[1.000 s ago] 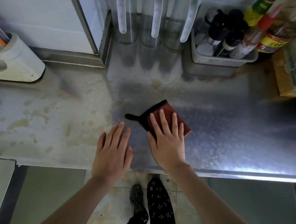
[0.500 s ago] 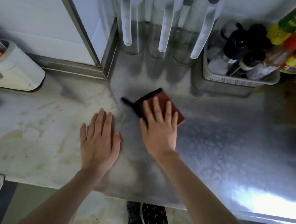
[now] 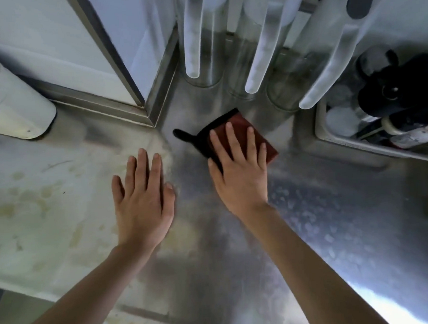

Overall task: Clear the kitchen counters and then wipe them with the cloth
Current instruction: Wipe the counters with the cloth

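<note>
Rust-red with a black edge, the cloth (image 3: pixel 239 119) is lying flat on the steel counter (image 3: pixel 335 217) under our right hand (image 3: pixel 238 175). That hand's fingers are stretching straight and spread, pressing the cloth down rather than grasping it. Our left hand (image 3: pixel 143 197) is resting just beside it, palm down on the bare metal, released and holding nothing; we are probably bracing on it.

We are judging this as the wiping step, with the cloth nearing the back of the counter. To do it well, we are thinking of spreading the weight evenly through palm and fingers so the cloth is not bunching, and of overlapping each pass. The yellowish stains (image 3: pixel 43 195) on the pale patch to the left are looking unwiped. Our left hand is sitting on that patch's edge and will need lifting.

Around our 2 hands, things are crowding in. A steel corner post (image 3: pixel 155 100) is jutting out near the cloth's black tab. Clear cylinders (image 3: pixel 203 73) are standing just behind the cloth, under hanging translucent paddles (image 3: pixel 259 60). A basket (image 3: pixel 356 149) of dark bottles (image 3: pixel 397 90) is blocking the right. A white container (image 3: pixel 14 112) is sitting against the left wall.
</note>
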`<action>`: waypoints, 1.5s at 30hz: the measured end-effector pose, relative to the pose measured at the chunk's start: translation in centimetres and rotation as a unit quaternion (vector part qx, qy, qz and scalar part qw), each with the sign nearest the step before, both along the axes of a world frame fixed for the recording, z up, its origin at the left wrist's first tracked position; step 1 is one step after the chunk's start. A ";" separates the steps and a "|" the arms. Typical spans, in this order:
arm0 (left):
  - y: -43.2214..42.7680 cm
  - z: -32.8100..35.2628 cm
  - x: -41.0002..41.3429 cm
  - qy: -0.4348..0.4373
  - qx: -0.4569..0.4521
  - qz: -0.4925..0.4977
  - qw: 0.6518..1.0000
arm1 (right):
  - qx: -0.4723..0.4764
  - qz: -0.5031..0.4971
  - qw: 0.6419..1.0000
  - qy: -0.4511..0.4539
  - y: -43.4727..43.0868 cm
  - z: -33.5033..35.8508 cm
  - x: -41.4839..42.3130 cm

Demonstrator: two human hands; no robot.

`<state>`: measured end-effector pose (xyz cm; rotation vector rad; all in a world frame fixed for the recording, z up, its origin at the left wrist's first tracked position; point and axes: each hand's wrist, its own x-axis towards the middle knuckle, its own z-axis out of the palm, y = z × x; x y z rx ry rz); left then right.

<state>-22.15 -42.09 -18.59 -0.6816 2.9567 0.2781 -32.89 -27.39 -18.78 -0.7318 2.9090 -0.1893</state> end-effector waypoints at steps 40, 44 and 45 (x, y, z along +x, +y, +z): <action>-6.0 0.4 5.0 -0.007 0.034 -0.016 0.999 | 0.032 0.103 0.994 -0.033 -5.7 0.8 -4.0; -6.4 0.6 5.1 -0.015 0.035 -0.040 0.998 | 0.021 0.063 0.997 -0.033 -7.2 0.8 -1.6; -6.6 0.7 5.1 -0.015 0.042 -0.047 0.998 | 0.020 0.085 0.996 -0.029 -6.7 0.8 -0.3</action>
